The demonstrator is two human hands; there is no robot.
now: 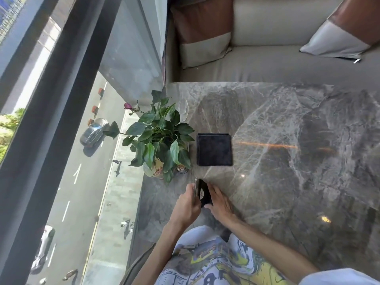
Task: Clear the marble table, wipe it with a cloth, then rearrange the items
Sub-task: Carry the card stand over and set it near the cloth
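Grey marble table, polished and glossy, white veins running all over it and light glinting off the surface. Sitting on it, a dark cloth, folded into a neat square, soft and velvety looking, flat on the stone. Just left of the cloth, a leafy green plant in a rounded cream pot, hard against the window side. A clear glass stands at the far side behind the leaves, and a small glass item peeks out under the foliage at the near side; I cannot tell what it is.

Now the hands, at the near left part of the table. The left hand is closed around a thin upright card holder, black with a pale round mark. The right hand lies flat and open-fingered against the holder's right side, fingers spread on the marble. The cloth lies beyond both hands, apart from them, untouched. Beige leather sofa with brown-and-cream cushions across the far edge.
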